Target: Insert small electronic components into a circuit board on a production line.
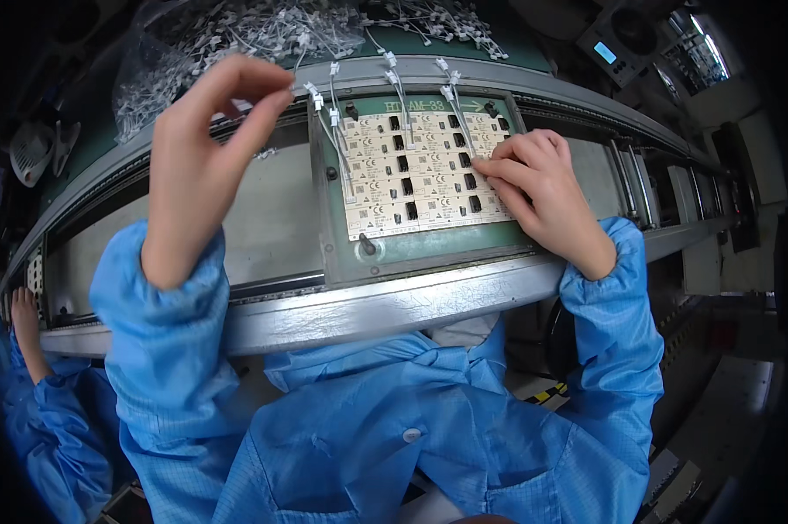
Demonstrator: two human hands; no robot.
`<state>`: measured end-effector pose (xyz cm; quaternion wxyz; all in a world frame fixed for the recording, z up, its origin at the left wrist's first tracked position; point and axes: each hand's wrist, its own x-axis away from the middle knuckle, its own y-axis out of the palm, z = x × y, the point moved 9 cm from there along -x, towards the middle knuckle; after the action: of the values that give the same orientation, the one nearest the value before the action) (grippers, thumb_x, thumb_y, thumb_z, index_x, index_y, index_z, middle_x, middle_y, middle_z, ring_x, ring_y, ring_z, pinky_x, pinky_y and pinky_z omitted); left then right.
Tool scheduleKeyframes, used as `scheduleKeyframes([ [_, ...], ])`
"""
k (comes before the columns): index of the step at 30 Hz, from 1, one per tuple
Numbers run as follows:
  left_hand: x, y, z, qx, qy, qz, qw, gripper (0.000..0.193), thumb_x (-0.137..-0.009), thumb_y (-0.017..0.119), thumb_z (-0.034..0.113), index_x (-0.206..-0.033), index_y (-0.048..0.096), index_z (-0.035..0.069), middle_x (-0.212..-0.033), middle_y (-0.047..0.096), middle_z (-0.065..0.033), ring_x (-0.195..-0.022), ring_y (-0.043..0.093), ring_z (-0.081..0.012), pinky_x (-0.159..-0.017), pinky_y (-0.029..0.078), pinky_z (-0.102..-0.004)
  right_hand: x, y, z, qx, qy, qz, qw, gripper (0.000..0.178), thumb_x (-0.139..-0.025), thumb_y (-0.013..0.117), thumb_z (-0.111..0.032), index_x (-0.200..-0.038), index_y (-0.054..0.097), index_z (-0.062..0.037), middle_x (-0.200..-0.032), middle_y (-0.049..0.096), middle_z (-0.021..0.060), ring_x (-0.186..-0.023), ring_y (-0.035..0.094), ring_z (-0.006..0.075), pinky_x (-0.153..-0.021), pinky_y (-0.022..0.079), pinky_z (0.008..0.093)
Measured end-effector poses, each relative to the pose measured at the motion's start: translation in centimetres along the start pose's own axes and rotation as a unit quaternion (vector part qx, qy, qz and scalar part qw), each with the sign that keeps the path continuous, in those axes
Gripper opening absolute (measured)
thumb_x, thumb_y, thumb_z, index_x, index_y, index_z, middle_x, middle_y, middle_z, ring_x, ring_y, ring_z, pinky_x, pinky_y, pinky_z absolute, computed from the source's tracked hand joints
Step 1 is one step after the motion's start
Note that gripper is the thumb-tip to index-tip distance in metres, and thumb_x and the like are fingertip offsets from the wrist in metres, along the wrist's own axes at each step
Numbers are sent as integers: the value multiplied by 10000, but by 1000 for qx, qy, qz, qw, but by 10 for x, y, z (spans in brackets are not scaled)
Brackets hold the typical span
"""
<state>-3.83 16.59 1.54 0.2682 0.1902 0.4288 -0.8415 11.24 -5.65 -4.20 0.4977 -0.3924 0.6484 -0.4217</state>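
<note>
My left hand (197,157) is raised left of the circuit board panel (429,210), thumb and forefinger curved into a pinch beside white cable connectors (313,94). What, if anything, sits between those fingertips I cannot make out. At the panel's right part, my right hand (538,179) pinches the lower end of a thin wire cable (464,122) against the board. The cream panel has rows of black components and lies in a green fixture (429,249). More cables (402,100) with white connectors lie across its upper edge and left side.
A heap of white-connector cables (237,52), partly in a clear bag, lies beyond the rail. A metal rail (394,306) runs along the near side. At far left are another person's hand (27,327) and blue sleeve. A device with a lit screen (605,52) stands back right.
</note>
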Motion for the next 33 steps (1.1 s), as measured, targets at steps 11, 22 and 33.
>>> scheduleKeyframes([
  [11,27,39,50,-174,153,-34,972,174,-803,709,22,-958,649,75,-817,619,-44,-796,596,-246,-729,420,-367,-120,12,134,56,161,151,974,226,-915,691,-278,-1044,697,-93,-947,675,75,-952,667,248,-842,470,407],
  [22,55,58,50,-193,115,-99,969,55,-812,624,55,-865,618,68,-823,575,-72,-828,562,-277,-772,403,-408,-122,-32,147,-104,166,314,929,173,-884,671,-144,-866,644,26,-758,695,166,-677,690,214,-633,540,359],
  [33,58,70,39,-195,33,-155,968,48,-809,733,112,-836,695,124,-851,624,0,-871,564,-235,-846,347,-415,-108,-66,165,-347,129,312,875,116,-957,646,-109,-985,645,3,-790,680,62,-679,646,119,-630,512,231],
])
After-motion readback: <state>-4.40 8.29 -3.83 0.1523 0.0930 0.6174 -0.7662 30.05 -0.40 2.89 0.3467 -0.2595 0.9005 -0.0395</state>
